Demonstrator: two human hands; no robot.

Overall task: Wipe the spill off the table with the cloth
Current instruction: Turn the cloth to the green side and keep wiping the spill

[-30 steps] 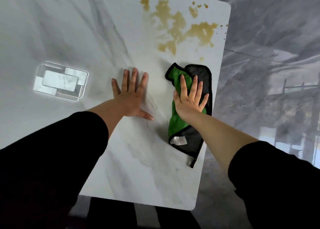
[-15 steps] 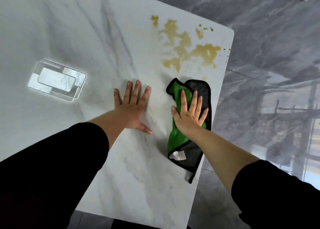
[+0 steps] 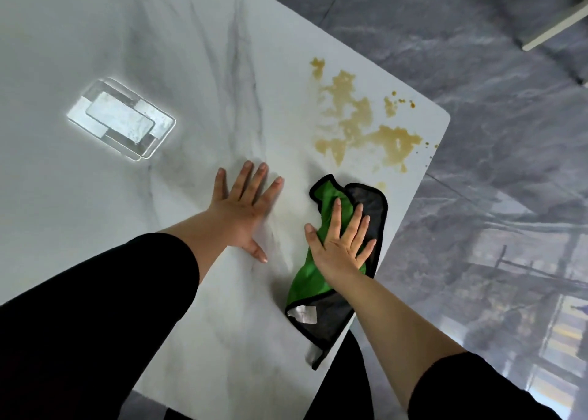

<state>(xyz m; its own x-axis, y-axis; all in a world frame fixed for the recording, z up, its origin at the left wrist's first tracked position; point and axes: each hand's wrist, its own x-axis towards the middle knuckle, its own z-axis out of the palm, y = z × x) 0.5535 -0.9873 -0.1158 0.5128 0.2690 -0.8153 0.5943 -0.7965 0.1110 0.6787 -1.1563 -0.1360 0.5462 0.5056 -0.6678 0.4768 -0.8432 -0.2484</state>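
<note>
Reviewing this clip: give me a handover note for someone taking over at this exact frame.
Left hand: flat on the table, fingers spread, holding nothing.
Right hand: flat on the green-and-grey cloth, fingers straight.
Cloth: near the table's right edge, near corner hanging over. Brown spill: just beyond it, toward the far right corner.
Done: cloth under the hand; spill looks unwiped.
Left: push the cloth forward through the spill.

My right hand (image 3: 342,244) flat on crumpled green-and-grey cloth with black edging (image 3: 369,203), fingers straight; my left hand (image 3: 241,208) spread flat on white marble-patterned table (image 3: 95,212); brown liquid spill (image 3: 359,120) beyond cloth, apart from it; bright rectangular light reflection (image 3: 121,118) far left.
</note>
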